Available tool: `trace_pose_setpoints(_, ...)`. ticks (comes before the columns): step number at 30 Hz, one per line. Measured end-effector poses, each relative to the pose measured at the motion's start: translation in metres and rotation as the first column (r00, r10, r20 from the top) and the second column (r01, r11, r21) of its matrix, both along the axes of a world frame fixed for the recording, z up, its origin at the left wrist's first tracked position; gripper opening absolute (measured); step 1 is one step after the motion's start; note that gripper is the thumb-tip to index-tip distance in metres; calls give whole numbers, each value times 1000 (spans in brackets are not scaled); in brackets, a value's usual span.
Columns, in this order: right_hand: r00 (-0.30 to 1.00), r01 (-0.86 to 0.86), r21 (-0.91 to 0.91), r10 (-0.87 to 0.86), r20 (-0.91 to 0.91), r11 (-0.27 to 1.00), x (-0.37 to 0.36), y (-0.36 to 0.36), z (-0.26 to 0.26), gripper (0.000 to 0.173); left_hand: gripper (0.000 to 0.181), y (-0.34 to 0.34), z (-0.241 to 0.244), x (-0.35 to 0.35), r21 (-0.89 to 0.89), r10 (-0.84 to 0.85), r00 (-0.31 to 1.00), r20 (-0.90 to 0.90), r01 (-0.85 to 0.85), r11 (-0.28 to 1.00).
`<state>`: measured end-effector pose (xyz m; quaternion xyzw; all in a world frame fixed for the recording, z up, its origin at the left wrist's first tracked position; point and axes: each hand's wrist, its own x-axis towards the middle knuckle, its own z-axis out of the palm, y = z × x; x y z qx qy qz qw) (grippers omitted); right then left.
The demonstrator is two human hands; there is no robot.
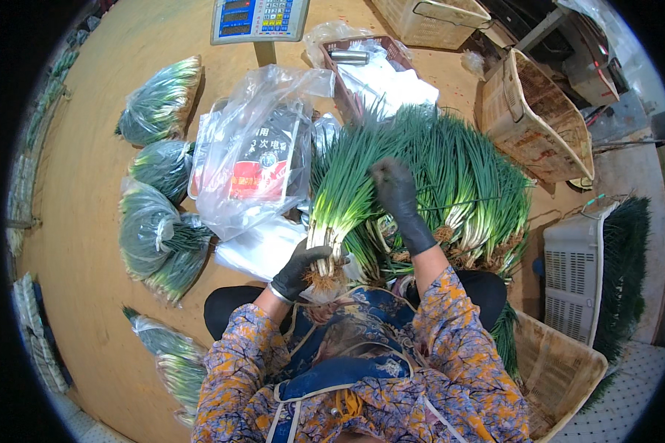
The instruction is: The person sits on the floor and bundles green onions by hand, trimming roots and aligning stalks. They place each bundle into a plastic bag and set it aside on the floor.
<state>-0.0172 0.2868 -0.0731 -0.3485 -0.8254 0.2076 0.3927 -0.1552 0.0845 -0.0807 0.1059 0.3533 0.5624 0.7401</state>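
My left hand [299,271], in a black glove, grips a bunch of green onions [338,205] by the white stems just above the roots. The leaves of the bunch point away from me. My right hand [393,185], also in a black glove, is at the right side of its leaves; the fingers are blurred, so their grip cannot be told. To the right lies a large heap of green onions [460,177]. Left of the bunch, a clear plastic bag [216,194] lies over the platform of a weighing scale, whose display panel [257,21] stands beyond it.
Bagged green onions [160,105] lie in several bundles on the floor at left. A brown basket [341,91] at the back holds white plastic sheets [385,83] and a metal cylinder [350,57]. Dirty plastic crates [532,116] stand at right, one [573,277] beside dark green leaves.
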Motion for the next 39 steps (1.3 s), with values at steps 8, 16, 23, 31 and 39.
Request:
trace_pose_setpoints(8, 953, -171, -8, 168, 251, 985, 92, -13, 48, 8, 48, -8, -4, -7, -4, 75, 997, -3, -75, 997)
trace_pose_setpoints(16, 159, -254, -720, 762, 628, 646, 126, -111, 7, 63, 44, -3, -11, -16, 5, 113, 994, 3, -113, 994)
trace_pose_setpoints(23, 482, -735, 26, 496, 722, 677, 9, -76, 65, 64, 57, 0, 6, -15, 80, -205, 952, -228, 228, 970)
trace_pose_setpoints(31, 593, -772, 164, 602, 534, 614, -41, -57, 50, 34, 53, 21, 44, -56, 114, -292, 521, -802, 614, 781)
trace_pose_setpoints(39, 674, -678, 118, 550, 493, 726, -108, 5, 65, 49, 54, 34, 70, -137, 506, 206, -666, -717, -294, 811)
